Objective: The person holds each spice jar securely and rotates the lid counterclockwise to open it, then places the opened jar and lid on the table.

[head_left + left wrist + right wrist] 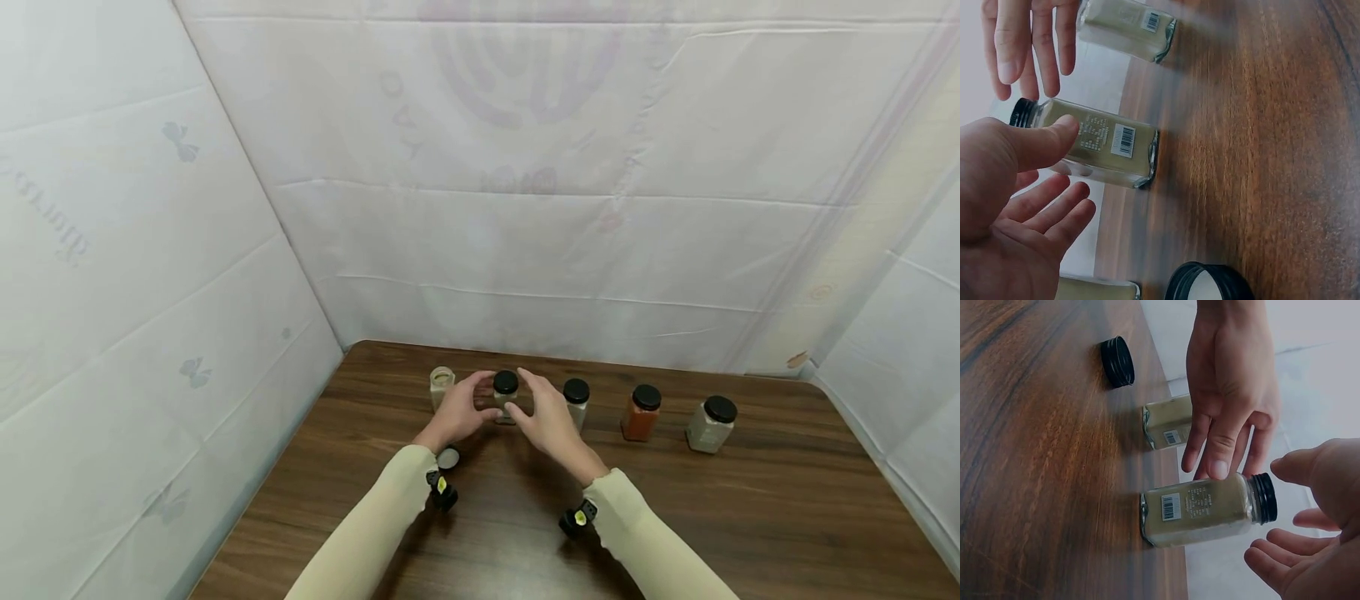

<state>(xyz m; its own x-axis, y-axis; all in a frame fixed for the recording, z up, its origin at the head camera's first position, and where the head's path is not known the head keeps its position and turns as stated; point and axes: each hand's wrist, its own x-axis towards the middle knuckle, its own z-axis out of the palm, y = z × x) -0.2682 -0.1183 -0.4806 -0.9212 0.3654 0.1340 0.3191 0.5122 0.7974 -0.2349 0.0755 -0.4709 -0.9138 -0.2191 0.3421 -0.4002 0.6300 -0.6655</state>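
Observation:
A square glass jar with a black lid [506, 382] stands upright between both hands, with greenish-beige powder and a barcode label visible on the jar [1110, 140]. My left hand [462, 408] lies along its left side, its thumb [1063, 132] over the glass and its other fingers loosely extended behind. Contact is hard to judge. From the right, my right hand [546, 417] surrounds the jar loosely; in the right wrist view this hand [1319, 531] has its fingers spread beside the black lid [1265, 499], apparently apart from it.
Left of the hands is an uncapped jar [441, 385]; a loose black lid [447, 458] lies near the left wrist. To the right stand a lidded pale jar [577, 408], a jar of orange-red powder [640, 419] and a grey-white jar [707, 431]. White cloth walls [510, 275] border the wooden table [787, 500].

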